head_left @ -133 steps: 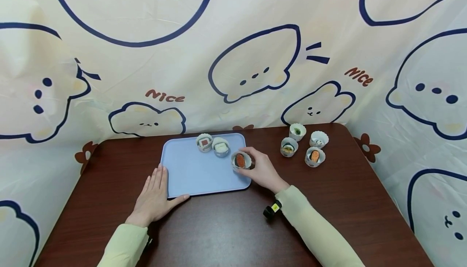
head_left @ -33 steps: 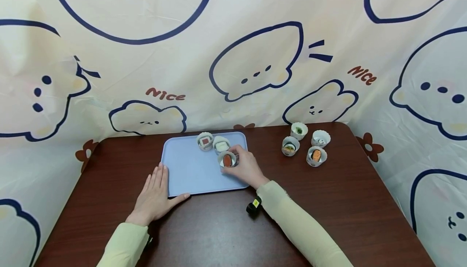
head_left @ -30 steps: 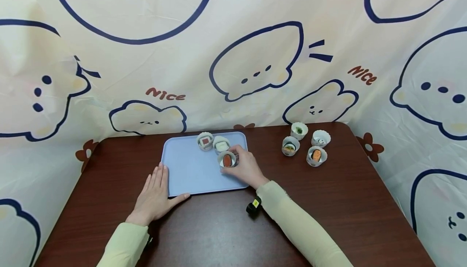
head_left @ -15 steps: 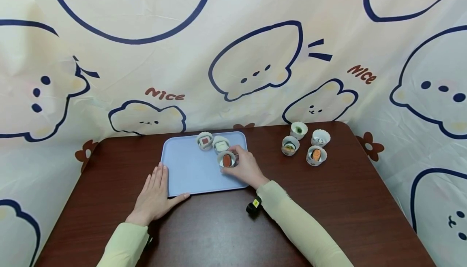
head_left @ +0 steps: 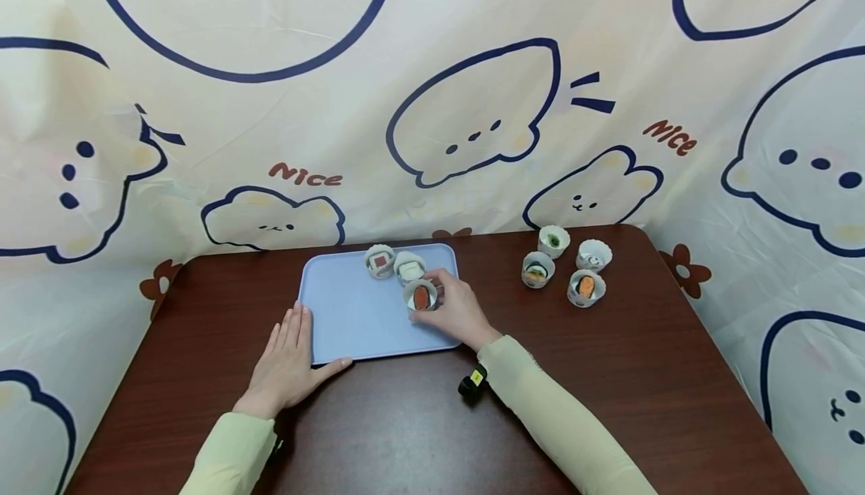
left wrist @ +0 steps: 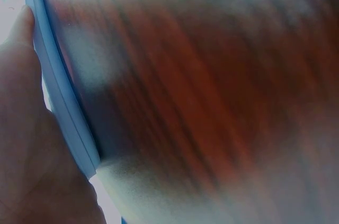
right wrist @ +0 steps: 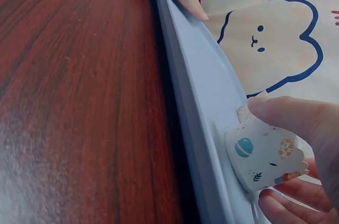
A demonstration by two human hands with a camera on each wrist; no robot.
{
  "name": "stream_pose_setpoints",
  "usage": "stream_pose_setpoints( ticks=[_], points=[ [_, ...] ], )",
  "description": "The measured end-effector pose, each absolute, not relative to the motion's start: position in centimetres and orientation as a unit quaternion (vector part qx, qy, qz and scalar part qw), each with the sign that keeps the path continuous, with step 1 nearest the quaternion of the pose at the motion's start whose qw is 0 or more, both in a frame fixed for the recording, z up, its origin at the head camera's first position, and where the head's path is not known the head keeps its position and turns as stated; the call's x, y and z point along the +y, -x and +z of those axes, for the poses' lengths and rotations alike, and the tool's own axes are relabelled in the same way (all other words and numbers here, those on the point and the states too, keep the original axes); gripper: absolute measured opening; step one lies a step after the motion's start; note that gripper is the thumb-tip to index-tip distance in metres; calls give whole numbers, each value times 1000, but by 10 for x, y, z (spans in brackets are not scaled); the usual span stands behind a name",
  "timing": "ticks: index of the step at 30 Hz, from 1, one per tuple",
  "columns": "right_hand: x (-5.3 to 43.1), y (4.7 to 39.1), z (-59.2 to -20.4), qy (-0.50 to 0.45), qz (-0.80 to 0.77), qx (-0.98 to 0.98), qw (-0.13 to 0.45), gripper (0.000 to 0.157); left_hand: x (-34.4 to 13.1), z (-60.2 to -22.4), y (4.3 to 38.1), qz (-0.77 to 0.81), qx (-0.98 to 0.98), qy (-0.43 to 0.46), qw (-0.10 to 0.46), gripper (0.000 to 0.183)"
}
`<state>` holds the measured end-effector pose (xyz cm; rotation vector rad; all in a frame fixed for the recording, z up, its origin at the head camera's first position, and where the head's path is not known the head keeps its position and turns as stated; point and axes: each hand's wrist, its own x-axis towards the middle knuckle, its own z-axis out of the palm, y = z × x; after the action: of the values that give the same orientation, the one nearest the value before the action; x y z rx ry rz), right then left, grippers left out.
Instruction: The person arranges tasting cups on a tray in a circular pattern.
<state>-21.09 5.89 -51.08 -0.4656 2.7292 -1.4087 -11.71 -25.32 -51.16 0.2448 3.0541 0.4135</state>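
Observation:
A light blue tray (head_left: pixel 358 322) lies on the table. My left hand (head_left: pixel 287 363) rests flat at its near left corner, fingers straight along the left edge and thumb along the front edge. On the right part of the tray, my right hand (head_left: pixel 459 311) holds a paper cup (right wrist: pixel 267 152) between thumb and fingers; a sushi piece with a reddish-orange top (head_left: pixel 422 298) sits inside it. Just behind stand two more paper cups on the tray, one with a white piece (head_left: pixel 409 271) and one with a white piece with a red centre (head_left: pixel 380 261). The right wrist view shows the cup's printed side.
Several paper cups with food stand at the table's back right: one with a green centre (head_left: pixel 554 242), one white (head_left: pixel 595 256), one with a dark-rimmed roll (head_left: pixel 537 271), one with an orange top (head_left: pixel 586 288). A patterned cloth (head_left: pixel 466 104) hangs behind the dark wooden table (head_left: pixel 378 427).
Over the last few seconds my right hand has brought the reddish-topped cup leftward, farther onto the tray beside the other two. During the last second it has stayed almost still. The left hand has not moved.

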Motion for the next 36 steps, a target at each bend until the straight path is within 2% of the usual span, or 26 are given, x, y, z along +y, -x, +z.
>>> stream_pose_setpoints(
  ticks=[13, 24, 28, 36],
  points=[
    [63, 205, -505, 158, -456, 876, 11, 71, -252, -507, 117, 124, 988, -80, 38, 127],
    [66, 206, -510, 159, -461, 873, 4, 62, -255, -518, 118, 138, 987, -83, 15, 125],
    [68, 206, -509, 163, -458, 874, 4, 61, -253, -514, 118, 135, 987, -80, 22, 126],
    [75, 201, -502, 161, -465, 871, 10, 70, -255, -516, 118, 141, 986, -83, 19, 126]
  ],
)
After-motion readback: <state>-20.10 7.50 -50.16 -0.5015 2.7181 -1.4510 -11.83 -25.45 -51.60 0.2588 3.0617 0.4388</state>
